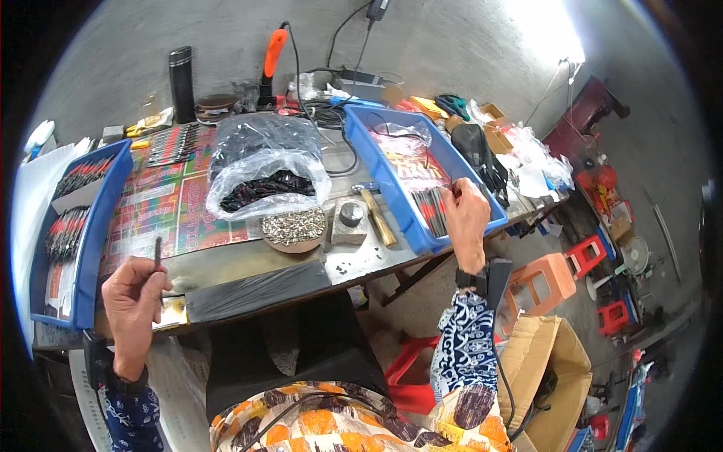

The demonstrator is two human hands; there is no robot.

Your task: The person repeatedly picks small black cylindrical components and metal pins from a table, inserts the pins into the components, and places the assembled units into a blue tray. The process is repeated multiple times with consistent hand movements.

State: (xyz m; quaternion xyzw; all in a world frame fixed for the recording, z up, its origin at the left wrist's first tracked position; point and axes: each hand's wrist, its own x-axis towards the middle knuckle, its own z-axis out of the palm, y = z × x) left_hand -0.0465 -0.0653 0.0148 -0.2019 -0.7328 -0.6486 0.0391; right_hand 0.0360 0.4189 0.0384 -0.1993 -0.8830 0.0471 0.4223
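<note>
My left hand (134, 307) is raised at the table's front left edge, its thumb and fingers pinched round a thin dark rod (157, 253) that stands upright. Over the right blue tray (374, 167) is my right hand (467, 218), fingers curled together at a row of slim black-and-red pieces (429, 212). Whether it grips one of them is hidden by the fingers. In the middle, an opened clear plastic bag (271, 172) holds many black pieces. Just in front of it stands a round dish of small silvery metal parts (294, 228).
A second blue tray (84, 260) with bundled black-and-red pieces stands at the left. A metal block (349, 221) and a hammer with a worn handle (378, 218) lie between dish and right tray. Behind are a black cylinder (181, 84) and an orange-handled tool (274, 56).
</note>
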